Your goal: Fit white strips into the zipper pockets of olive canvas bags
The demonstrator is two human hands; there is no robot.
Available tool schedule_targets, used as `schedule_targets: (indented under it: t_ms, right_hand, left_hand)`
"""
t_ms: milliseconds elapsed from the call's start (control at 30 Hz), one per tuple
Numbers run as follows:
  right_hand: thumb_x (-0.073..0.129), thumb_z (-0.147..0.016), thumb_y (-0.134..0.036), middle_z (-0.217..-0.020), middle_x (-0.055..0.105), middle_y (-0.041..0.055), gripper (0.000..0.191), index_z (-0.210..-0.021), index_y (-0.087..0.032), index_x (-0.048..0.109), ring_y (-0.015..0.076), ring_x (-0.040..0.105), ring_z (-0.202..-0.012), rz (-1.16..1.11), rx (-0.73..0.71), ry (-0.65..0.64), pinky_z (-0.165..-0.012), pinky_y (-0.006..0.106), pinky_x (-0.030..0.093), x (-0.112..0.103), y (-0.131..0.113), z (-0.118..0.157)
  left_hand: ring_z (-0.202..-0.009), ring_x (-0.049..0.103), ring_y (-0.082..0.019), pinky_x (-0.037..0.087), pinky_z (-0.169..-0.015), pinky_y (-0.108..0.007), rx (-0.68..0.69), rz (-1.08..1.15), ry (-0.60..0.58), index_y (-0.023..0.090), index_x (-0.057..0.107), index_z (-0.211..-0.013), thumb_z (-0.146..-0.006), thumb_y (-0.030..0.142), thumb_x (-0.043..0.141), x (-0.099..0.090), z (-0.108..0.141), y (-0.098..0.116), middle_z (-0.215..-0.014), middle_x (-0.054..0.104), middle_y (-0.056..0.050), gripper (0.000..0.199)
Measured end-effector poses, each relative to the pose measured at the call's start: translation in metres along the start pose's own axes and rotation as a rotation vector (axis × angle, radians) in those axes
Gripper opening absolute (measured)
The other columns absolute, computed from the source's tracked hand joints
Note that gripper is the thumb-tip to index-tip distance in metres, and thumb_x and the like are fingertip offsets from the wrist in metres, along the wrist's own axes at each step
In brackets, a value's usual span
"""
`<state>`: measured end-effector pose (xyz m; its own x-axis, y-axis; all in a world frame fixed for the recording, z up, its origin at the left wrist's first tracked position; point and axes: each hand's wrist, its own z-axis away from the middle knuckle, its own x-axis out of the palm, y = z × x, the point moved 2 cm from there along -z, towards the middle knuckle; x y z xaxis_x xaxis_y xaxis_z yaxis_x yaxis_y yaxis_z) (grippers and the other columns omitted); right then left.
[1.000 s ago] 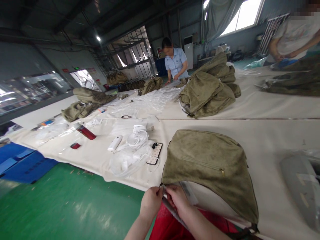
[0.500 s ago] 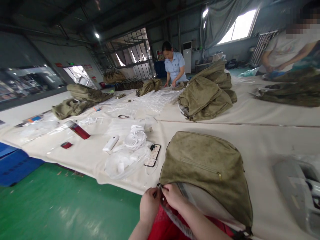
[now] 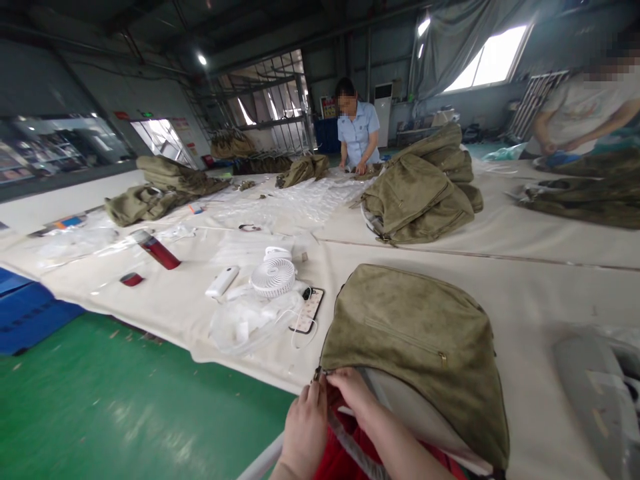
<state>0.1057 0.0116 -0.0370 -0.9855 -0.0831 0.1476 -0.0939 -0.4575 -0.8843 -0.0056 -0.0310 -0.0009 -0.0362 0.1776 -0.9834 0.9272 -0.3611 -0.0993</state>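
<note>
An olive-green bag (image 3: 410, 320) with a zipped pocket lies at the table's near edge, its pale lining side toward me. At its near left corner, my left hand (image 3: 307, 417) has its fingers closed around the strap end by a small dark metal fitting (image 3: 317, 373). Right beside it, my right hand (image 3: 350, 388) pinches the same corner of the bag, fingertips partly hidden. A strap (image 3: 353, 443) in a wrinkled grey wrapping hangs from there over my red clothing.
On the cream-covered table (image 3: 175, 320) are a white fan (image 3: 273, 277), a phone (image 3: 307, 310), a clear plastic bag (image 3: 240, 327) and a red flask (image 3: 157, 252). Olive bags (image 3: 420, 193) lie piled behind. One co-worker (image 3: 358, 130) stands across the table, another (image 3: 580, 120) at right.
My left hand has turned, its fingers now pointing up at the bag's corner fitting. The right hand stays at the corner. The camera view has shifted slightly.
</note>
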Motion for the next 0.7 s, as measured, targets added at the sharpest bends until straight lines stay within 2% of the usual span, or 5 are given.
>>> schedule_targets:
  t_ms: [133, 267, 367, 467, 700]
  right_hand:
    - [0.059, -0.077, -0.043, -0.056, 0.061, 0.0009, 0.025, -0.065, -0.021, 0.06, 0.0137, 0.057, -0.052, -0.043, 0.024, -0.005, -0.046, 0.023, 0.044, 0.0, 0.0, -0.001]
    - [0.06, -0.074, -0.046, -0.046, 0.053, -0.0009, 0.035, -0.055, -0.017, 0.053, 0.0085, 0.047, -0.039, -0.135, 0.054, -0.026, -0.038, 0.019, 0.034, 0.0, -0.004, -0.002]
    - [0.062, -0.072, -0.043, -0.044, 0.051, -0.0027, 0.033, -0.053, -0.017, 0.053, 0.0058, 0.042, -0.035, -0.171, 0.004, -0.019, -0.036, 0.018, 0.029, -0.003, -0.008, 0.002]
    - [0.062, -0.073, -0.04, -0.04, 0.047, -0.0042, 0.033, -0.052, -0.017, 0.052, 0.0051, 0.039, -0.034, -0.159, -0.031, -0.029, -0.036, 0.018, 0.026, -0.007, -0.01, 0.006]
    - [0.064, -0.072, -0.043, -0.04, 0.05, -0.002, 0.037, -0.05, -0.017, 0.052, 0.0055, 0.039, -0.034, -0.111, -0.031, -0.048, -0.035, 0.018, 0.026, -0.008, -0.006, 0.002]
  left_hand:
    - [-0.096, 0.062, -0.023, 0.052, -0.081, -0.034, -0.051, 0.149, -0.035, 0.013, 0.057, -0.122, -0.077, 0.001, 0.046, -0.004, -0.001, 0.001, -0.106, 0.065, -0.012, 0.047]
    - [-0.086, 0.064, -0.019, 0.05, -0.077, -0.029, -0.315, 0.714, -0.143, 0.014, 0.059, -0.111, -0.086, 0.017, 0.043, -0.017, -0.011, -0.005, -0.097, 0.067, -0.01, 0.029]
    - [-0.071, 0.063, -0.019, 0.048, -0.068, -0.029, -0.446, 1.27, -0.459, 0.011, 0.062, -0.088, -0.086, 0.042, 0.048, -0.023, -0.021, -0.01, -0.077, 0.067, -0.009, 0.034]
    - [-0.067, 0.062, -0.019, 0.048, -0.069, -0.032, -0.575, 1.663, -0.763, 0.01, 0.063, -0.085, -0.08, 0.06, 0.048, -0.028, -0.027, -0.014, -0.073, 0.066, -0.008, 0.052]
    - [-0.048, 0.044, -0.008, 0.034, -0.05, -0.023, -0.565, 1.726, -0.753, 0.013, 0.058, -0.078, -0.066, 0.056, 0.067, -0.028, -0.028, -0.018, -0.053, 0.045, 0.006, 0.045]
